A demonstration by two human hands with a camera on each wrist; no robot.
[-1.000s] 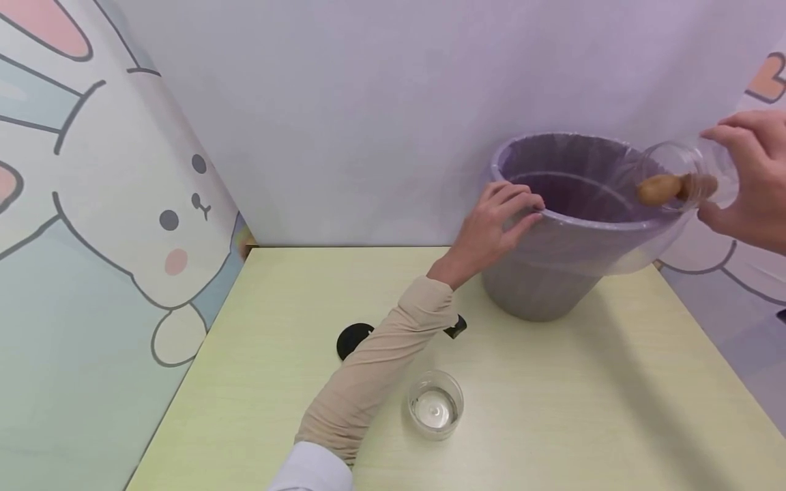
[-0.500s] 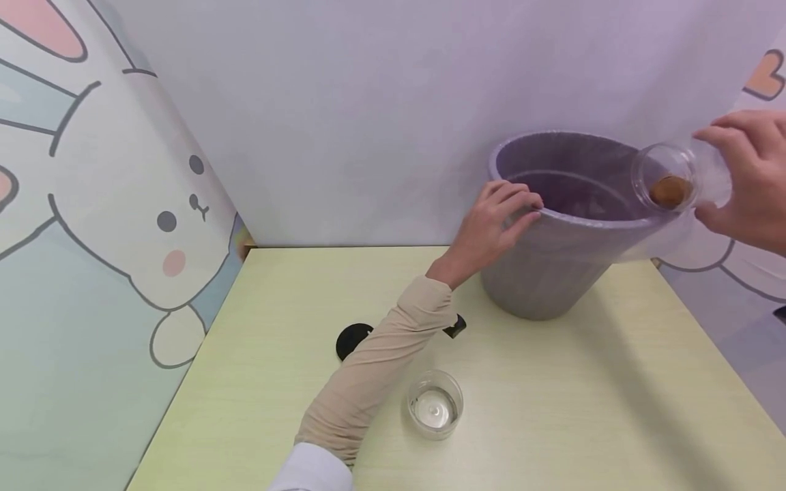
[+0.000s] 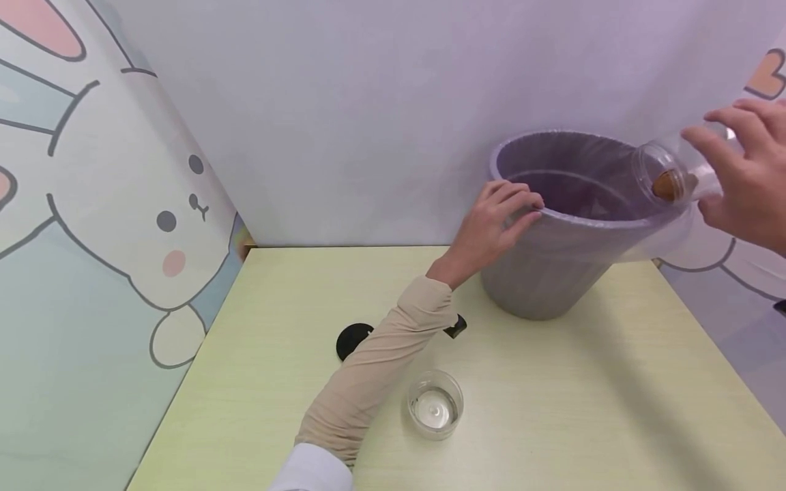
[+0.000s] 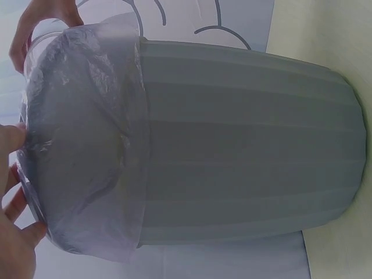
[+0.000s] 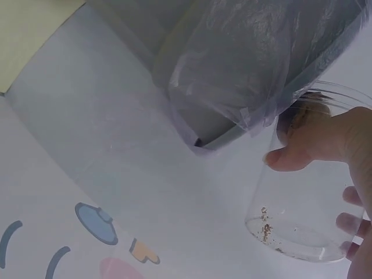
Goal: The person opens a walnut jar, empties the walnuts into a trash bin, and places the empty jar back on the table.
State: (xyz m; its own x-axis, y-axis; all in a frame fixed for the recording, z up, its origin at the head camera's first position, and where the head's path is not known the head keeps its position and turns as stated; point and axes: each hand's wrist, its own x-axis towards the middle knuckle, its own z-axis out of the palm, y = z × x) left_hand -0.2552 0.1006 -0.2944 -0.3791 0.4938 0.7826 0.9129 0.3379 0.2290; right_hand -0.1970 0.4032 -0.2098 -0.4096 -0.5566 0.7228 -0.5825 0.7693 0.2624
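Note:
A grey-purple trash can [image 3: 543, 279], lined with a clear plastic bag [image 4: 93, 151], stands at the back right of the table. My left hand [image 3: 485, 228] grips its near rim, fingers curled over the edge. At the right side of the rim, my right hand [image 3: 752, 177] holds a clear jar [image 5: 290, 197] tipped sideways, its mouth over the can's edge. Inside, a brown lump [image 3: 666, 185] lies close to the mouth, partly covered by my thumb in the right wrist view. Brown crumbs [image 5: 265, 226] cling near the jar's bottom.
On the pale table [image 3: 522, 423] stands a clear round container [image 3: 434, 406]. A black disc [image 3: 353, 339] lies partly under my left forearm, and a black piece [image 3: 456, 326] shows beyond the sleeve. Walls [image 3: 344, 136] border the table behind and at the sides.
One second ago a brown piece stuck out of the jar's mouth; now just one lump shows inside. My right hand has shifted slightly left and retilted the jar. My left hand stays put.

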